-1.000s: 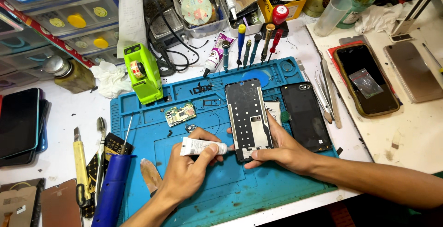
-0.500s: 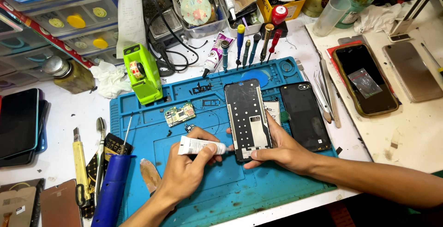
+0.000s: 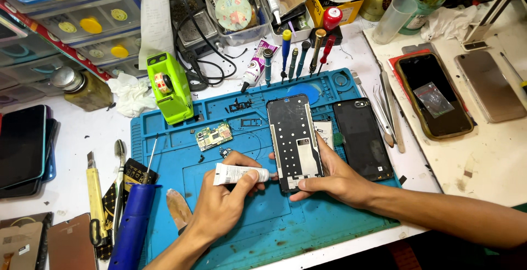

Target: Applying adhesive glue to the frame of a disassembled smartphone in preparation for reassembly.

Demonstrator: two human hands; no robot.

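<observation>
My left hand (image 3: pixel 222 204) comes up from the bottom edge, forearm slanting toward the middle of the blue mat (image 3: pixel 164 182). Its fingers are curled tight around a small white tube (image 3: pixel 236 174), thumb on top, the tube lying almost level with its nozzle pointing right and meeting the lower left edge of the phone frame (image 3: pixel 295 138).

My right hand (image 3: pixel 335 179) enters from the right, forearm stretched low across the mat's lower right corner. It is closed on the frame's bottom end: thumb under the lower edge, fingers along the right side, pinning it flat on the mat. The frame lies lengthwise, top end toward the screwdrivers (image 3: pixel 302 56) standing at the mat's far rim.

Just right of the frame, touching my right fingers, lies a black back cover (image 3: pixel 362 138). A small circuit board (image 3: pixel 214 136) sits on the mat above my left hand, near but apart. A green tape dispenser (image 3: pixel 169 89) stands at the mat's upper left corner, and tweezers (image 3: pixel 384 116) lie off its right edge.
</observation>
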